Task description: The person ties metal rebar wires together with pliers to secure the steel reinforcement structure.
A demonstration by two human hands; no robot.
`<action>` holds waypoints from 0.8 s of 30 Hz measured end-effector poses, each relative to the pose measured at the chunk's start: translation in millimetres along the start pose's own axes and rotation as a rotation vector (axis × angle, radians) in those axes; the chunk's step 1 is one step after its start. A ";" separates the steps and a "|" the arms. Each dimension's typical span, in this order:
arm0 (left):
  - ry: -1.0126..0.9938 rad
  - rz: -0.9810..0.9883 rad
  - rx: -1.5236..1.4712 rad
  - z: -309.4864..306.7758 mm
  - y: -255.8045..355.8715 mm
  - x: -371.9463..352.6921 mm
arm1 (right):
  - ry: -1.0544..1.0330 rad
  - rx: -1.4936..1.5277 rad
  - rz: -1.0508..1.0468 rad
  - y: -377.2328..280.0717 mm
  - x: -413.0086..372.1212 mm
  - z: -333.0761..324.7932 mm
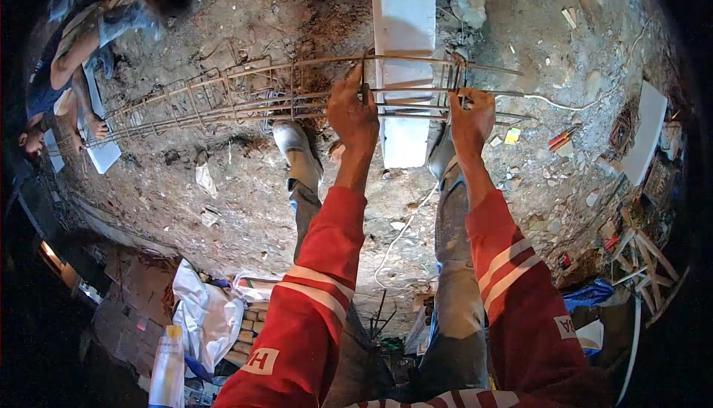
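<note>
A long cage of steel rebar [292,98] stretches across in front of me, its lengthwise bars joined by square stirrups. My left hand [353,115] is closed on a stirrup and the bars beside it. Near the cage's right end, my right hand [473,122] has its fingers curled round another stirrup [448,77]; the exact grip is partly hidden. Beneath this end lies a long white board [405,18], pointing away from me. Bare bar ends stick out past my right hand.
At the far left, a co-worker's hand [96,126] is by the cage's other end, over a white panel [104,154]. My boot [293,144] stands on rubble-strewn dirt. A pale cable [553,101] runs right, near red-handled pliers [562,139]. White sacks [204,311] lie lower left.
</note>
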State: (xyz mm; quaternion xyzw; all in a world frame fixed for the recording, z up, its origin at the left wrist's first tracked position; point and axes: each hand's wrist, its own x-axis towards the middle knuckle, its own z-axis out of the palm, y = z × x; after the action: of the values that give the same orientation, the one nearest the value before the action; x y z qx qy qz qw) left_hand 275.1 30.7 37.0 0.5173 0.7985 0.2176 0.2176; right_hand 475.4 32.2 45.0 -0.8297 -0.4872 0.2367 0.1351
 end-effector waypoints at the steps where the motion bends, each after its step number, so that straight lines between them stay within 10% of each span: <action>1: 0.007 -0.004 -0.015 0.9 0.8 -1.1 | 0.015 -0.003 -0.041 2.9 0.3 2.2; 24: -0.078 -0.055 -0.141 -2.8 8.8 -2.6 | -0.091 0.006 -0.015 6.7 5.6 1.6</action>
State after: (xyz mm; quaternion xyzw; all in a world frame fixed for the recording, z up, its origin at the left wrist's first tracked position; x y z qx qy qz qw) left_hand 280.9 31.3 44.6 0.4866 0.7861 0.2470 0.2904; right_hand 481.9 33.8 39.1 -0.8139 -0.4983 0.2749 0.1171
